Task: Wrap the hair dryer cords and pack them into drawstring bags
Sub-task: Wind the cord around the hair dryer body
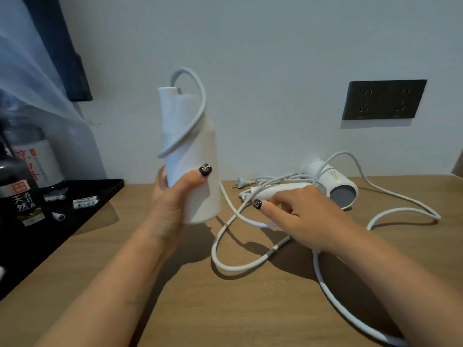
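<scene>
Tangling is looming: the held hair dryer (190,156) is trailing a cord (220,236) that is crossing the second dryer (333,182) and its cord on the tabletop (250,309), so a pull could drag both. The left hand (175,194) is gripping the upright dryer; the right hand (295,216), fingers loosely curled, is reaching onto the cords just beside it, though whether it is pinching one is unclear.

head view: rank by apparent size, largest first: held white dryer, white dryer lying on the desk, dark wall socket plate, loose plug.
1. Held white hair dryer, though nearness to the camera inflates it.
2. Dark rectangular wall socket plate and white hair dryer lying on the desk: too close to rank.
3. Loose white plug.
</scene>
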